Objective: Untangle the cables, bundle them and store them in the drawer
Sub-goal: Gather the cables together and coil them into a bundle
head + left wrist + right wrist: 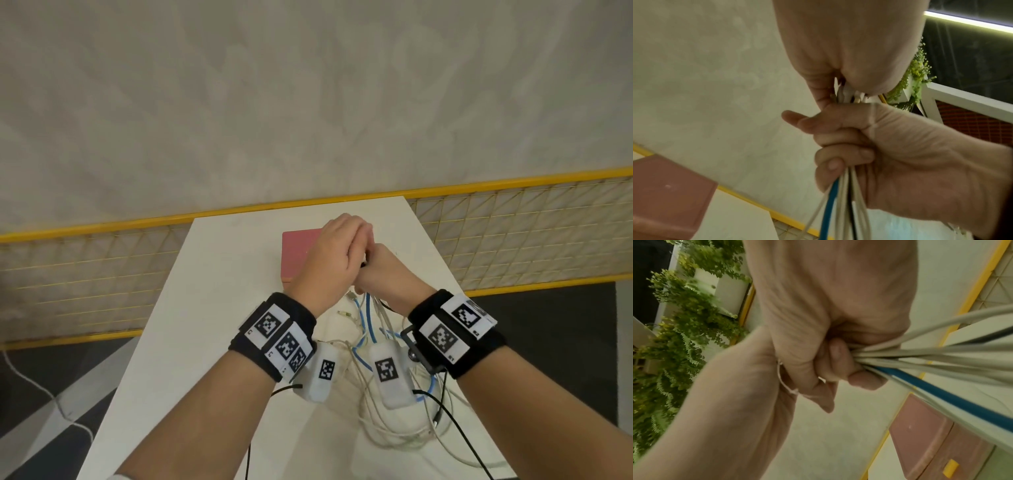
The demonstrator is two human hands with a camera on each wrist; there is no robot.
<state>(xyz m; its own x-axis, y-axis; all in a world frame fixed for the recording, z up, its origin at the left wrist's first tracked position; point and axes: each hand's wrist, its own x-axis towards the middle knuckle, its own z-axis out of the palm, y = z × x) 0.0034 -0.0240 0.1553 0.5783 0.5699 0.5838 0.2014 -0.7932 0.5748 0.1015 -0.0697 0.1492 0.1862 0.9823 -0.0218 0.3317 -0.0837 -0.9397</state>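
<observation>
Both hands are raised together above the white table point(191, 359). My right hand point(371, 272) grips a bundle of cables point(846, 203) in its fist: several white ones, a black one and a blue cable point(941, 395). My left hand point(354, 241) sits directly on top and pinches the bundle's upper ends point(846, 95). A thin white string point(784, 386) runs across my right hand. The rest of the cables point(394, 431) hang down into a loose tangle on the table. The pink drawer box point(296, 255) stands behind the hands, its yellow handle point(950, 468) showing in the right wrist view.
A yellow-framed mesh fence point(85, 274) runs behind the table in front of a pale wall. Green plants point(690, 321) hang off to the side. A white cord point(41, 387) lies on the dark floor at the left. The table is narrow, with edges close on both sides.
</observation>
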